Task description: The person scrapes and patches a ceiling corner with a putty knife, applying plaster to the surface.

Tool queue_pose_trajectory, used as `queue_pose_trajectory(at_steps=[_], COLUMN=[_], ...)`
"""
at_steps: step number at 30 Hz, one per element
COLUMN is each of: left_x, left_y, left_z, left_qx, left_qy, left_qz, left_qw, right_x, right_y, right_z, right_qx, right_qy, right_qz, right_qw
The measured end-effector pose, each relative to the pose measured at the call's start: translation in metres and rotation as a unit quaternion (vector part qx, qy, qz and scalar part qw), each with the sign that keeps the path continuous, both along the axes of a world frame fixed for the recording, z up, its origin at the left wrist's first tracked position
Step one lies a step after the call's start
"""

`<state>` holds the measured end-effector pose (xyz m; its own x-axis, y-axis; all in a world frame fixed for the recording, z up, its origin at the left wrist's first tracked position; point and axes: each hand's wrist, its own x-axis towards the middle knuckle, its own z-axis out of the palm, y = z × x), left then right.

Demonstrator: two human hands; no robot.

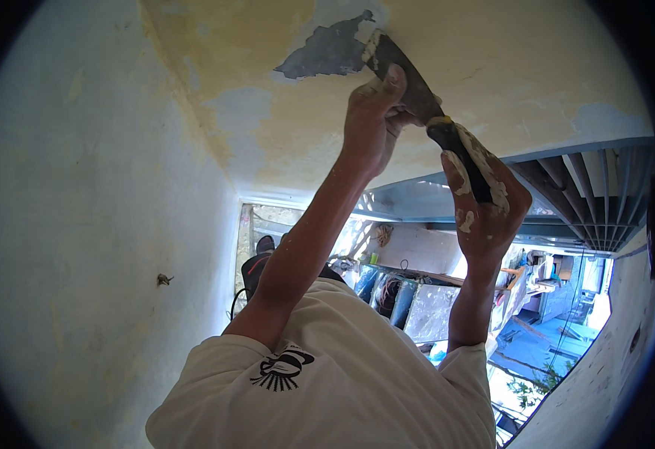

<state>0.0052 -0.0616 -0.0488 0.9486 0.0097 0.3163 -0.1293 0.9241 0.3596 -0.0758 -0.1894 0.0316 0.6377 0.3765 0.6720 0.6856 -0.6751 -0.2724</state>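
- One putty knife (419, 96), slanting across the cream surface (522, 67), its blade end at the right end of the gray patch (327, 54); whether the blade touches the surface, I cannot tell.
- Two hands, both clamped on the putty knife: the left hand (372, 123) pinches the blade, thumb on the near face; the right hand (491, 206) wraps the dark handle.
- Pale putty (372, 49) sits on the knife's blade end; more is smeared over the right hand beside the handle.
- One gray patch with ragged edges, left of the knife's blade end.
- One small green item (374, 258), perhaps a cup, well below the knife; its inside is too small to make out.
- Several dark bars in one grille (597, 187), right of the knife's handle and below it.
- One small stub (164, 279) on the white wall (103, 224), well to the lower left of the knife.
- Edges: the corner between white wall and cream surface runs left of the knife; a blue-gray frame (410, 202) crosses below it.
- Room: cream plaster stretches rightward from the knife, down to that frame.
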Motion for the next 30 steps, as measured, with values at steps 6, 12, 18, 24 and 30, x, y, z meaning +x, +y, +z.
queue_pose_trajectory(at_steps=[6, 12, 18, 24, 30], left_x=[-0.001, -0.004, -0.001, 0.001, -0.006], left_y=[0.005, -0.001, -0.001, 0.002, 0.016], left_z=[-0.010, -0.010, -0.012, -0.018, -0.008], left_qx=[0.016, 0.047, 0.041, 0.054, 0.061], left_qy=[-0.025, 0.036, 0.036, 0.016, -0.009], left_qz=[-0.028, -0.035, -0.048, -0.041, -0.034], left_qw=[0.999, 0.998, 0.997, 0.998, 0.998], right_x=[0.000, -0.008, -0.003, 0.002, -0.010], right_y=[0.000, 0.000, -0.007, 0.003, 0.020], right_z=[-0.020, -0.016, -0.029, -0.019, -0.023], right_qx=[0.006, 0.008, -0.002, -0.076, 0.112], right_qy=[-0.170, -0.023, -0.059, -0.111, -0.040], right_qz=[-0.094, -0.070, -0.059, -0.032, -0.041], right_qw=[0.981, 0.997, 0.996, 0.990, 0.992])
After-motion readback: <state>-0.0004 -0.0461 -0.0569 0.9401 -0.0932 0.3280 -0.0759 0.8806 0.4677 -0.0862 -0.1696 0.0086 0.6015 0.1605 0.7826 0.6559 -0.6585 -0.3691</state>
